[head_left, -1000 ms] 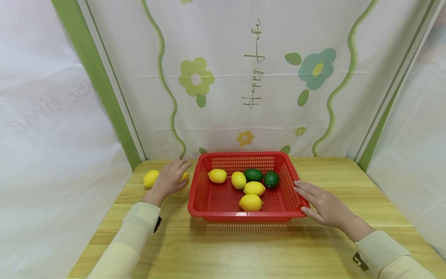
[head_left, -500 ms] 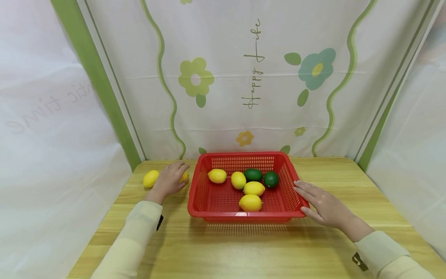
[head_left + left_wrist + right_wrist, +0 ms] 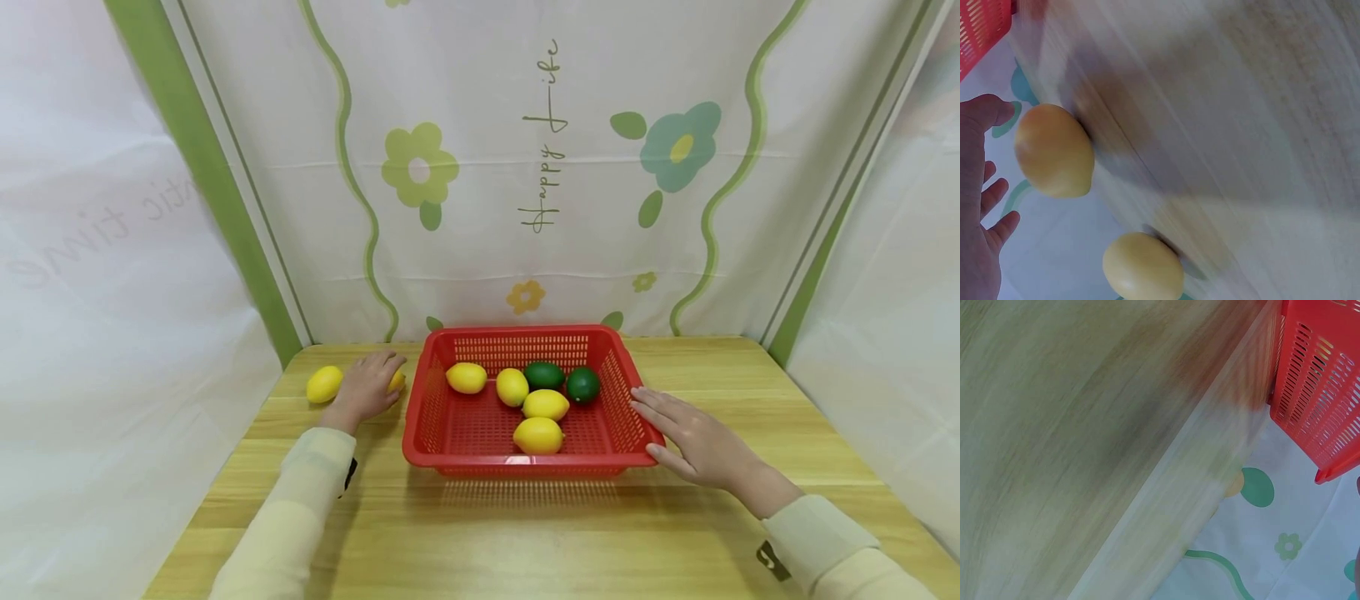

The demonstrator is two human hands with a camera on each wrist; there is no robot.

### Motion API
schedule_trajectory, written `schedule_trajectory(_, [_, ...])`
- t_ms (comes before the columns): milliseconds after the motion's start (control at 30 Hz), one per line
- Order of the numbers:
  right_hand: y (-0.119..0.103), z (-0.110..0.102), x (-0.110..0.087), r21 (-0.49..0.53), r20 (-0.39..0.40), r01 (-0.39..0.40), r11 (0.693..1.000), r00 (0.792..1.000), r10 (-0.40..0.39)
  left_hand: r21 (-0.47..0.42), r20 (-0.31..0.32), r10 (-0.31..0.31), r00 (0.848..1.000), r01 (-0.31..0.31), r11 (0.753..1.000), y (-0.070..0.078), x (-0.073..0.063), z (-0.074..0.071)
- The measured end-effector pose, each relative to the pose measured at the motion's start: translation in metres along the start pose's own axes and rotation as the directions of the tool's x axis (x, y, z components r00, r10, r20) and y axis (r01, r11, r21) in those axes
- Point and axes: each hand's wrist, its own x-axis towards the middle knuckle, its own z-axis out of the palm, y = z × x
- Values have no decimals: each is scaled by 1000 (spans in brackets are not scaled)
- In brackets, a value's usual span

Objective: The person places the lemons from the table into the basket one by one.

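My left hand [image 3: 363,387] hovers over a yellow lemon [image 3: 397,381] on the table, left of the red basket. In the left wrist view its fingers and thumb are spread and loosely bent near that lemon [image 3: 1054,150], with a gap between. A second lemon [image 3: 324,384] lies on the table just left of the hand. My right hand [image 3: 697,437] rests with straight fingers on the right rim of the red plastic basket [image 3: 536,461], thumb near its front corner. The right wrist view catches mostly the basket's slotted side [image 3: 1319,381].
Inside the basket lie several yellow lemons [image 3: 538,436] and two dark green fruits [image 3: 582,384]. The basket stands on a wooden table [image 3: 517,542], close to a floral curtain [image 3: 480,250] behind it. White curtains [image 3: 135,333] hang at both sides.
My left forearm has swung slightly to the right, and the left hand has shifted a little over the lemon. The right hand, basket and fruit stay put.
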Motion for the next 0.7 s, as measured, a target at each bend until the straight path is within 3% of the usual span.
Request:
schedule_trajectory(167, [1,1,0,2,-35,20,1000,999,-20,6,-7,2,1000,-2,1000,-3,1,6])
schedule_trajectory(700, [2,2,-3,0,2,-12,1000,1000,12,-7,-8,-28,1000,28,1000,-12,3,29])
